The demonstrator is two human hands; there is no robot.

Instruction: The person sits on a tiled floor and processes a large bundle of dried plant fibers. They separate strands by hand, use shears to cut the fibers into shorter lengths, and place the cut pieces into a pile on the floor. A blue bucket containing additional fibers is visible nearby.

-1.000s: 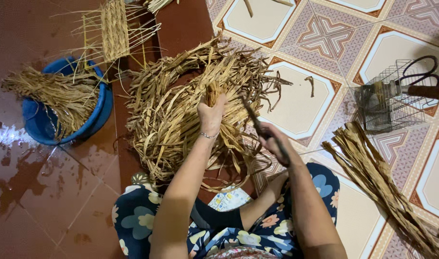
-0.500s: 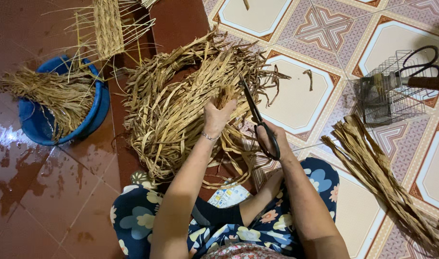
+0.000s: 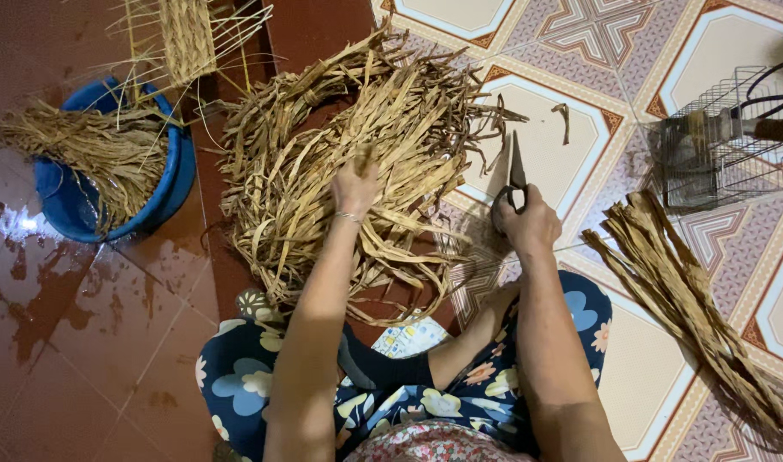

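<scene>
No package, label or sign shows near the heap of dried strips (image 3: 357, 145); the only printed surface is a small patterned patch on the floor just below the heap, between the person's knees, too covered to make out.

The heap lies on the floor straight ahead of the seated person, across the seam between dark red tiles and patterned pale tiles (image 3: 545, 154). Its strips are flat, tan to pale straw, long and curling, tangled loosely, with frayed ends sticking out on all sides.

The left hand (image 3: 354, 190) rests on the middle of the heap, fingers curled down into the strips, gripping some; which ones cannot be told. The right hand (image 3: 528, 224), just right of the heap, is closed around the dark handles of a pair of scissors (image 3: 513, 175) whose blades point away from the person and look closed, resting against the pale tile.

Left of the heap a blue basin (image 3: 165, 192) holds more wet-looking fibres, with a wet patch beside it. Above the heap, a partly woven strip (image 3: 190, 38) is cut off by the top edge. Right of the heap lie a wire basket (image 3: 716, 145), its contents unclear, and a second bundle of strips (image 3: 691, 308) running out of the lower right corner.
</scene>
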